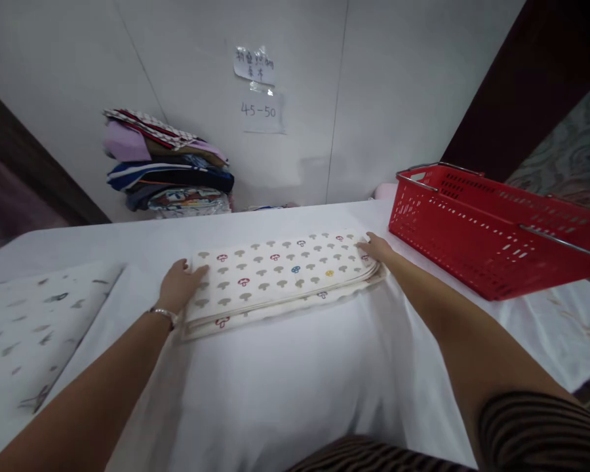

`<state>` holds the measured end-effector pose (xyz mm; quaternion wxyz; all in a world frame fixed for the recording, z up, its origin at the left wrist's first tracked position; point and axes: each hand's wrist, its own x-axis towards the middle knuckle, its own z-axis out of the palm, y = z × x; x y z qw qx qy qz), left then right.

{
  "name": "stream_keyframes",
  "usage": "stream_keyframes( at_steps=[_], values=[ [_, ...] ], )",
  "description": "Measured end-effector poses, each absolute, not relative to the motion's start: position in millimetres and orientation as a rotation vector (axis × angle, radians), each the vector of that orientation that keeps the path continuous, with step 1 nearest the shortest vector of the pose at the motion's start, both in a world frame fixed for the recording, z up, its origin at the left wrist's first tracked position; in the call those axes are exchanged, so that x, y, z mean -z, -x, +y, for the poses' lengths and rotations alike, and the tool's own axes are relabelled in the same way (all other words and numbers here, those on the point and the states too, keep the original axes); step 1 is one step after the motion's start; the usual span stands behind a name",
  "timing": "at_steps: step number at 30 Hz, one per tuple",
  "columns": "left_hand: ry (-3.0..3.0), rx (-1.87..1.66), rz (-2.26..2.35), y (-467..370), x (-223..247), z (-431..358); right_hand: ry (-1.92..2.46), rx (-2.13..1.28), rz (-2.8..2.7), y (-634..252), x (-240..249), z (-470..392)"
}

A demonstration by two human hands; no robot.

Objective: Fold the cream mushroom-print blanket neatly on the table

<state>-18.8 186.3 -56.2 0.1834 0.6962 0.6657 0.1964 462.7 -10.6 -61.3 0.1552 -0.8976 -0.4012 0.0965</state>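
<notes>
A white cloth [280,278] printed with small grey, red, blue and yellow mushrooms lies folded into a long, layered strip on the white-covered table. My left hand [179,285] holds its left end, with the thumb on top and the other fingers at the outer edge. At the far right corner, my right hand [376,248] grips the other end, its fingertips partly over the print. The layers show along the near edge, where the right end curves round in a fold.
A red plastic basket [452,229] with metal handles stands at the right. Another printed white cloth [34,328] lies flat at the left. Behind the table rises a stack of folded fabrics [172,164] against the wall, near two paper signs [263,113].
</notes>
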Motion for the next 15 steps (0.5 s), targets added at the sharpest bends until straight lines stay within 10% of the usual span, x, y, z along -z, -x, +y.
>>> stream_keyframes(
  at_steps=[15],
  values=[
    [-2.825, -0.422, 0.894, -7.8, 61.7, 55.4, 1.817, 0.065, -2.272, -348.0, 68.5, -79.5]
  ],
)
